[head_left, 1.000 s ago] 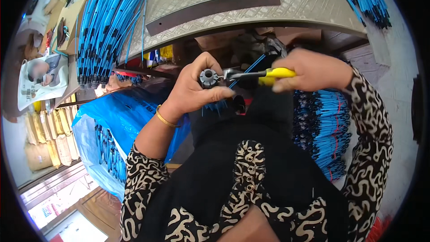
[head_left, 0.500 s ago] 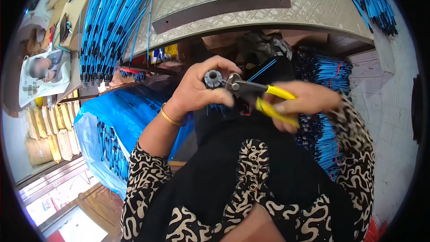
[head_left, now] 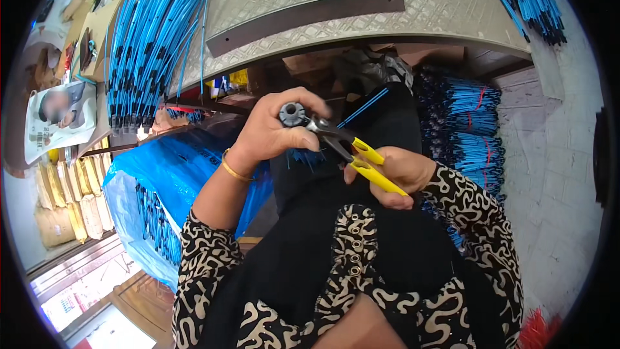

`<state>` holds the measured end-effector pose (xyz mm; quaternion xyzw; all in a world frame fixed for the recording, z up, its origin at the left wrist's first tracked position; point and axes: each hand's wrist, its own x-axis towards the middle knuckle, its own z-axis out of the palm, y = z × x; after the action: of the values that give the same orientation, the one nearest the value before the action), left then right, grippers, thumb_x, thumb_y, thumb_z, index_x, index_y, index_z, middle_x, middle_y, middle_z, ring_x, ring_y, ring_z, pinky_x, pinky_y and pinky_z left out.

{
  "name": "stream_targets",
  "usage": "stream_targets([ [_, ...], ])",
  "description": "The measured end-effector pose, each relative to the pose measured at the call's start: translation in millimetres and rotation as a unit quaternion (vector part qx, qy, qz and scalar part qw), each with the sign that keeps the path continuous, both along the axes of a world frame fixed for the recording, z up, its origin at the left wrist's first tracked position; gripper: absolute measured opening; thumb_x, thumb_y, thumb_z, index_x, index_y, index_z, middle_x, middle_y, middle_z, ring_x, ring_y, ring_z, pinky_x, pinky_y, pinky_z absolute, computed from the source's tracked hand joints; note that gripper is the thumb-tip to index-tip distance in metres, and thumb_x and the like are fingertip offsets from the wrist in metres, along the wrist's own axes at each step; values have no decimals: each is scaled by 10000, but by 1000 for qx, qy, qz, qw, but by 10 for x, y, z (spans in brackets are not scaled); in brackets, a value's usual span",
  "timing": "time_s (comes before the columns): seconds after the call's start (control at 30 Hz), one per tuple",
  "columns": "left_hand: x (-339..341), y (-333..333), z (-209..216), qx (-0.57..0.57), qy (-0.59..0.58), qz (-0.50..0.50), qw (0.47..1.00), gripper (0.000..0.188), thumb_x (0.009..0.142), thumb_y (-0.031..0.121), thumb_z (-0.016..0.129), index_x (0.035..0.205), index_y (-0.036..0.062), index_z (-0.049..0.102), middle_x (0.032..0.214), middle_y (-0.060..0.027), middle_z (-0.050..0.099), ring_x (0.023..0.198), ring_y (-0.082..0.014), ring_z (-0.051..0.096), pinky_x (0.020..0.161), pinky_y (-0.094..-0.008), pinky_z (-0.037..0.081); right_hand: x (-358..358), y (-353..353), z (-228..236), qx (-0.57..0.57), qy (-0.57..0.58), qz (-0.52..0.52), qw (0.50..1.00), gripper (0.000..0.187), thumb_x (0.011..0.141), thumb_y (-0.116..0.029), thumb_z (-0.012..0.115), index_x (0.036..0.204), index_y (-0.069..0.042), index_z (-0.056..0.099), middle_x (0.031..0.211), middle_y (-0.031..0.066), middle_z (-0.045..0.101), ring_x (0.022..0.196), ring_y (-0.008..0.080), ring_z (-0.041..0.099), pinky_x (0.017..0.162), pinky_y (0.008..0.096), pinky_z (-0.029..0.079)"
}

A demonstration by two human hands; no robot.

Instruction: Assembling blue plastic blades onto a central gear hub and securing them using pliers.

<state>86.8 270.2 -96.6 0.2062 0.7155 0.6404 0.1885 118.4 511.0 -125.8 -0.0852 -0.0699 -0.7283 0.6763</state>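
Observation:
My left hand [head_left: 274, 126] is closed around a grey ribbed round part [head_left: 292, 114] with a hole in its end. Yellow-handled cutting pliers [head_left: 378, 178] are gripped in my right hand [head_left: 403, 171], their handles spread apart. The metal jaws reach up to the side of the grey part, beside my left thumb; whether they touch it I cannot tell. Behind the pliers, a thin blue rod [head_left: 365, 106] slants up over my dark lap. More thin blue pieces show below my left hand, mostly hidden.
A table [head_left: 452, 16] with a dark metal bar [head_left: 307, 21] stands ahead. Bundles of blue rods with black ends [head_left: 152, 48] lie at its left, and more [head_left: 526, 0] at its right. Tied blue bundles [head_left: 475, 106] are stacked below. A blue plastic bag [head_left: 174, 168] sits at my left.
My right hand and the pliers have swung lower and to the left, so the pliers now slant more steeply. My left hand with the grey part has shifted slightly left.

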Motion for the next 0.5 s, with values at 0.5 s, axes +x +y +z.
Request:
stream_targets([
  [0.5,-69,42,-36,35,-39,0,999,481,614,289,802,932,9,576,782,-20,576,715,-101,557,652,-223,451,45,220,-172,103,94,-2,990,533,777,-151,634,1222,10,390,1006,175,569,782,199,614,624,312,497],
])
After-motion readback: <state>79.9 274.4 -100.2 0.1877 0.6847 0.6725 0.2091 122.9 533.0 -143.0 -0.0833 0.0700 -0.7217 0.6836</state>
